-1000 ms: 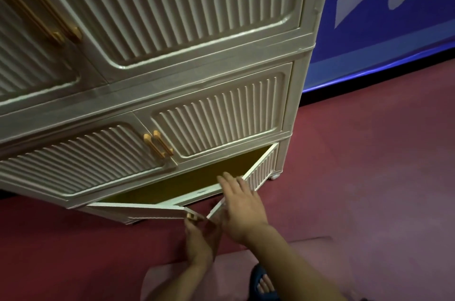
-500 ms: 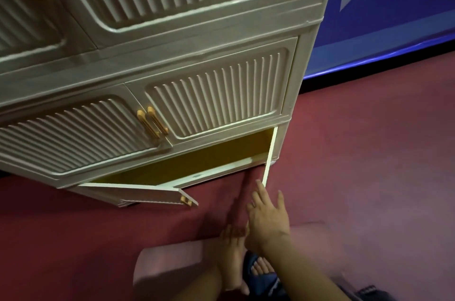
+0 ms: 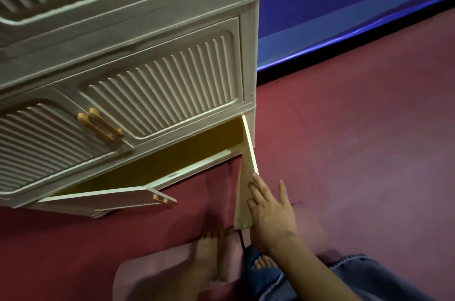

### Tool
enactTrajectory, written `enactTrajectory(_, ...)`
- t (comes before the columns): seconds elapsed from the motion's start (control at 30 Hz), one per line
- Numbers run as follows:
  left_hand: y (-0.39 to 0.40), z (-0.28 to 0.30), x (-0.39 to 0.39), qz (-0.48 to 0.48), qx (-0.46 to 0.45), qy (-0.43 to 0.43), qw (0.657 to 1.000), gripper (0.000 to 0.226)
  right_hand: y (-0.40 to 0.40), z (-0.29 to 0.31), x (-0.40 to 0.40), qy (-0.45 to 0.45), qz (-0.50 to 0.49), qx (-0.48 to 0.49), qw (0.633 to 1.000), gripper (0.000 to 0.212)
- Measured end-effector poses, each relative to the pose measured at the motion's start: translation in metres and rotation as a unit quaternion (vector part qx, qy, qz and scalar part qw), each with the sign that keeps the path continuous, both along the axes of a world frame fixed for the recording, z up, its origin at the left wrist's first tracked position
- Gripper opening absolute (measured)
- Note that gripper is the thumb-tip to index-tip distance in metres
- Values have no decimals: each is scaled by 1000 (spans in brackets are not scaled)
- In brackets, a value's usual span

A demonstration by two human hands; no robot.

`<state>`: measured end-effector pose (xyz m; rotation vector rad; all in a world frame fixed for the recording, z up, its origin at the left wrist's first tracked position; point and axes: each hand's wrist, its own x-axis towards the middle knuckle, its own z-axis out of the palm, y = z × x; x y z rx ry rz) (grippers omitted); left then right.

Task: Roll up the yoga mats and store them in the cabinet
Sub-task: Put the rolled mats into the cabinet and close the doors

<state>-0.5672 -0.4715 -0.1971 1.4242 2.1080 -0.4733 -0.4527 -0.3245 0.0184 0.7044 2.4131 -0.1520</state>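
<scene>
Denim [image 3: 349, 276] and a bare foot in a dark sandal [image 3: 261, 263] fill the nearest part of the view, and just beyond them a rolled pink yoga mat [image 3: 152, 268] is seen lying on the red floor [image 3: 357, 153]. Its long axis is laid roughly left to right, parallel to the cabinet front, with one end towards the left of the view; the right part is hidden behind the limbs. The left hand [image 3: 209, 254] is rested on the roll, its fingers laid over the top; whether they are curled round it cannot be told. The right hand [image 3: 270, 209] is held flat and spread, its straight fingers pressed against the right door [image 3: 246, 177] of the bottom compartment, which is swung wide. The left door [image 3: 105, 198] is also swung out, nearly level in this view. Behind them the yellow interior [image 3: 172, 160] of the cabinet [image 3: 147, 49] is exposed, and no mat can be made out in the part that shows. The upper doors are shut.

One mat is judged to be rolled and the compartment opened; the roll is yet to be lifted and slid in lengthwise, and the doors closed. Whether other mats are left cannot be told.
</scene>
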Motion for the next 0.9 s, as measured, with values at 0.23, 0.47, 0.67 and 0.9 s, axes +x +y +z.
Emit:
enactTrajectory(0.23, -14, 4, -1, 25, -26, 27, 999, 49, -3, -9, 15, 25, -30, 11, 999, 71)
enactTrajectory(0.47, -23, -24, 10, 81, 19, 5, 996, 44, -4, -2, 3, 48, -66, 11, 997, 64)
enactTrajectory(0.67, -22, 10, 3, 49, -18, 33, 998, 103, -5, -18, 14, 11, -79, 25, 997, 66)
enactTrajectory(0.9, -7, 58, 20, -13, -44, 15, 999, 38, 0, -11, 26, 1, -89, 24, 996, 66)
